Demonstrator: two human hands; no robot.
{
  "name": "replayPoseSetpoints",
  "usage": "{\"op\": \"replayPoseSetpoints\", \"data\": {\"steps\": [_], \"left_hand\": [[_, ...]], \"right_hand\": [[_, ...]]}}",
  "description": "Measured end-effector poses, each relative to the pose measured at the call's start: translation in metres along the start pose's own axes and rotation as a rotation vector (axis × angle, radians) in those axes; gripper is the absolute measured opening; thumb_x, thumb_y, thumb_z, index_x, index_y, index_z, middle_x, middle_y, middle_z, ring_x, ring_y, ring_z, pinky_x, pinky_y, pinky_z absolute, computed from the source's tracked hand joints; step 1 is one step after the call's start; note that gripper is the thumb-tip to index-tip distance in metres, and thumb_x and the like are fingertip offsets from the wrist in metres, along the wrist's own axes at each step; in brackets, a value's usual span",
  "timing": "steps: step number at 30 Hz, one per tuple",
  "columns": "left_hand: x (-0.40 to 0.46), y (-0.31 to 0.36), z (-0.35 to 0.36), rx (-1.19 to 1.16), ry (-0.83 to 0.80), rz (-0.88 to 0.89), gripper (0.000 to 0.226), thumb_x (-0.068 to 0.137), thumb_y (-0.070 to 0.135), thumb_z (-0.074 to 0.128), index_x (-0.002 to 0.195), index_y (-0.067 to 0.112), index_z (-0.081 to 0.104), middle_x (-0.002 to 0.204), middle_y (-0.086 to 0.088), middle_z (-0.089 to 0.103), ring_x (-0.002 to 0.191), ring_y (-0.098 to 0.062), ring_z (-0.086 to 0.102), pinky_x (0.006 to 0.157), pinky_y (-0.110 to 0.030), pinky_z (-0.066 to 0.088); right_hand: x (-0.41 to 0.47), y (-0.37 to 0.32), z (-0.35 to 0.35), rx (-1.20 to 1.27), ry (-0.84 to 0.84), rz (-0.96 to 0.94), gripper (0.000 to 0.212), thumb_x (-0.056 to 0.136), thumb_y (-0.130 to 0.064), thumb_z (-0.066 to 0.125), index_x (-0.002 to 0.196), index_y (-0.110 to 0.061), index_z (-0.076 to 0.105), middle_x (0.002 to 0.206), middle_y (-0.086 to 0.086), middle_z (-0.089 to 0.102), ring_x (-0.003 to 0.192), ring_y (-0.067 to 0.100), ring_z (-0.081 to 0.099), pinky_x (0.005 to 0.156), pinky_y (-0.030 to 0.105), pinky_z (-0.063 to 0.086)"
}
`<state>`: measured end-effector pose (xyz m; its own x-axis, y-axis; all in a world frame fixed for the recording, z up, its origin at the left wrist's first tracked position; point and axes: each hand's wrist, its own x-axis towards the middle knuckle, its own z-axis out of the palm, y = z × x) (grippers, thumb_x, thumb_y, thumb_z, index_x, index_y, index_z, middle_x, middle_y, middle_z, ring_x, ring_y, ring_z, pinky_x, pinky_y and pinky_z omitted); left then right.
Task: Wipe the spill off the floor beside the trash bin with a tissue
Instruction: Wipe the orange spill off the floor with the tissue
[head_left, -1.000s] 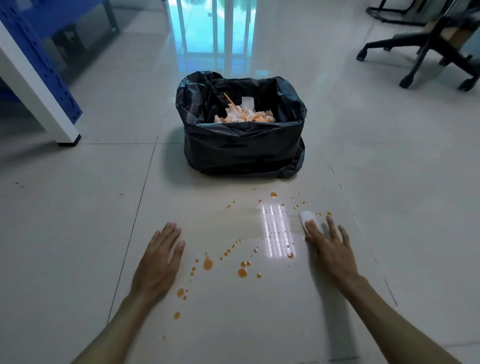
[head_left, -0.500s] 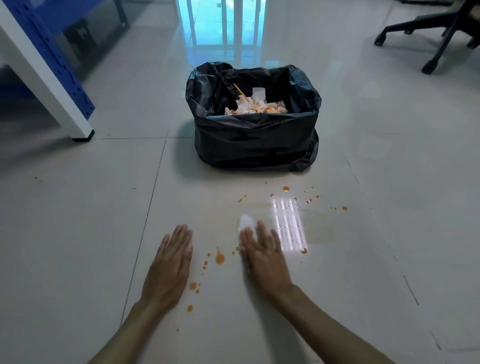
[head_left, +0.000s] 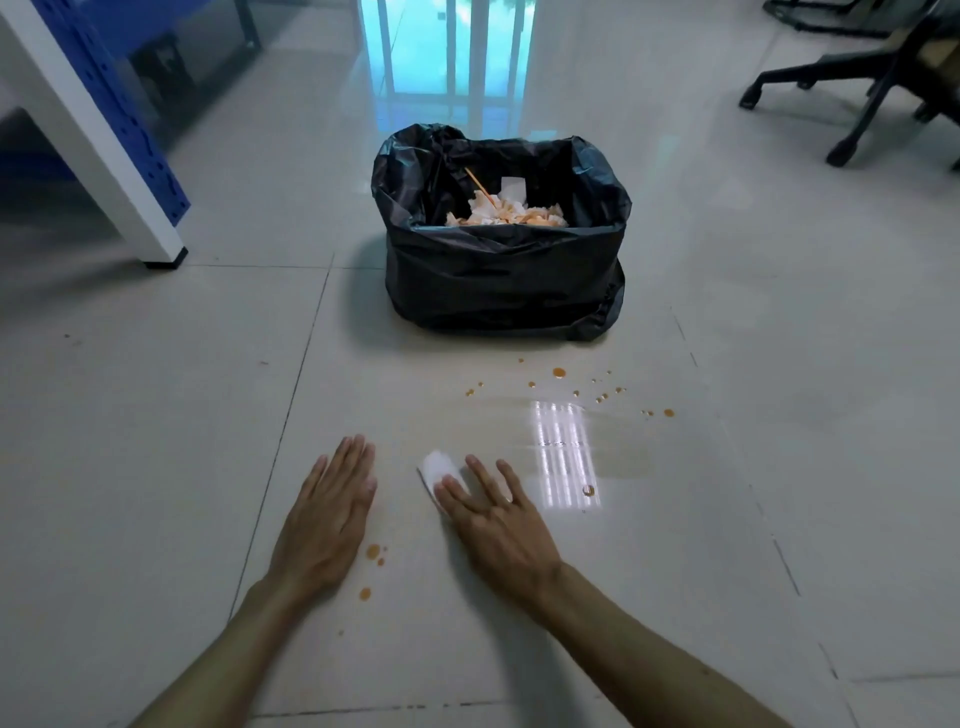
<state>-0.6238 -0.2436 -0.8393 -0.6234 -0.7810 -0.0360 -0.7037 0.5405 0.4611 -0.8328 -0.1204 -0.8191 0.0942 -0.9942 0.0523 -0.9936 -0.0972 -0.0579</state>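
A trash bin lined with a black bag stands on the pale tiled floor, holding orange-stained tissues. Orange drops of the spill lie scattered in front of it, and a few more drops sit between my hands. My right hand presses a folded white tissue flat on the floor, with most of the tissue hidden under its fingers. Just left of it, my left hand rests palm down on the tile, fingers together, holding nothing.
A white and blue table leg stands at the far left. A black office chair base on castors is at the far right. A window's bright reflection glares on the wet tile right of my right hand.
My right hand has swept the tissue leftward across the floor, from the right side of the spill to beside my left hand. Several drops along its path are gone. My left hand stayed put.
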Motion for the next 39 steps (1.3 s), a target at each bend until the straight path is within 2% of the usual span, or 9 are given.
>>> {"op": "replayPoseSetpoints", "data": {"steps": [4, 8, 10, 15, 23, 26, 29, 33, 39], "left_hand": [[-0.002, 0.001, 0.001, 0.033, 0.018, 0.022, 0.063, 0.098, 0.052, -0.003, 0.154, 0.024, 0.006, 0.164, 0.012, 0.001, 0.148, 0.004, -0.007, 0.122, -0.028, -0.002], [-0.001, -0.004, 0.002, 0.054, 0.023, 0.036, 0.065, 0.098, 0.053, -0.003, 0.154, 0.022, 0.007, 0.164, 0.010, 0.005, 0.149, 0.002, -0.004, 0.123, -0.031, 0.001], [-0.001, -0.004, 0.002, 0.032, 0.025, 0.038, 0.066, 0.097, 0.054, -0.002, 0.154, 0.022, 0.010, 0.164, 0.010, 0.007, 0.149, 0.003, -0.003, 0.123, -0.030, 0.001], [-0.012, 0.001, -0.002, -0.103, 0.043, 0.010, 0.068, 0.097, 0.056, 0.002, 0.153, 0.023, 0.019, 0.162, 0.012, 0.014, 0.147, 0.007, 0.003, 0.123, -0.026, 0.002], [-0.049, -0.013, -0.010, 0.051, 0.042, 0.072, 0.058, 0.102, 0.044, 0.006, 0.154, 0.021, 0.018, 0.163, 0.008, 0.016, 0.149, 0.001, 0.008, 0.122, -0.030, 0.009], [-0.064, -0.019, -0.010, 0.073, 0.071, 0.054, 0.057, 0.103, 0.041, 0.005, 0.154, 0.020, 0.020, 0.163, 0.007, 0.016, 0.150, -0.002, 0.010, 0.122, -0.030, 0.009], [-0.063, -0.020, -0.010, 0.033, 0.078, 0.032, 0.056, 0.103, 0.039, 0.007, 0.154, 0.022, 0.021, 0.162, 0.011, 0.018, 0.149, 0.000, 0.011, 0.122, -0.029, 0.010], [-0.061, -0.025, -0.011, -0.048, 0.090, 0.022, 0.055, 0.102, 0.038, 0.008, 0.153, 0.023, 0.026, 0.160, 0.012, 0.024, 0.148, 0.001, 0.017, 0.122, -0.030, 0.014], [-0.063, -0.024, -0.013, -0.047, 0.111, 0.014, 0.055, 0.101, 0.033, 0.010, 0.152, 0.024, 0.029, 0.160, 0.013, 0.026, 0.147, 0.003, 0.017, 0.121, -0.030, 0.015]], "right_hand": [[-0.036, 0.066, -0.008, -0.027, 0.018, 0.236, 0.053, 0.093, -0.025, 0.029, 0.132, -0.013, 0.063, 0.130, 0.002, 0.066, 0.131, 0.036, 0.051, 0.107, 0.050, 0.022], [-0.091, 0.119, -0.008, -0.067, 0.020, 0.465, 0.055, 0.104, -0.037, 0.019, 0.134, -0.016, 0.061, 0.131, 0.003, 0.066, 0.133, 0.035, 0.048, 0.111, 0.046, 0.017], [-0.111, 0.124, -0.005, -0.039, 0.051, 0.505, 0.060, 0.106, -0.039, 0.013, 0.135, -0.015, 0.060, 0.133, 0.004, 0.063, 0.135, 0.034, 0.046, 0.115, 0.041, 0.013], [-0.116, 0.094, 0.007, 0.072, 0.138, 0.583, 0.052, 0.102, -0.031, 0.026, 0.132, -0.006, 0.061, 0.138, 0.013, 0.059, 0.138, 0.032, 0.042, 0.113, 0.044, 0.023], [-0.062, 0.015, 0.017, 0.105, 0.144, 0.409, 0.049, 0.100, -0.027, 0.033, 0.134, -0.002, 0.058, 0.138, 0.015, 0.058, 0.135, 0.032, 0.047, 0.114, 0.044, 0.021], [-0.032, -0.023, 0.023, 0.097, 0.128, 0.263, 0.049, 0.101, -0.027, 0.032, 0.135, -0.002, 0.057, 0.140, 0.016, 0.056, 0.137, 0.034, 0.043, 0.113, 0.047, 0.020], [-0.002, -0.067, 0.028, 0.158, 0.067, 0.112, 0.053, 0.107, -0.028, 0.018, 0.140, -0.004, 0.052, 0.145, 0.015, 0.051, 0.142, 0.034, 0.034, 0.113, 0.052, 0.021], [0.008, -0.113, 0.028, 0.080, 0.033, -0.170, 0.051, 0.104, -0.034, 0.028, 0.146, -0.010, 0.044, 0.151, 0.009, 0.044, 0.147, 0.030, 0.026, 0.120, 0.053, 0.015], [-0.026, -0.067, 0.018, 0.058, 0.070, -0.149, 0.052, 0.104, -0.043, 0.032, 0.146, -0.015, 0.046, 0.149, 0.004, 0.049, 0.146, 0.031, 0.028, 0.116, 0.053, 0.015]]}}
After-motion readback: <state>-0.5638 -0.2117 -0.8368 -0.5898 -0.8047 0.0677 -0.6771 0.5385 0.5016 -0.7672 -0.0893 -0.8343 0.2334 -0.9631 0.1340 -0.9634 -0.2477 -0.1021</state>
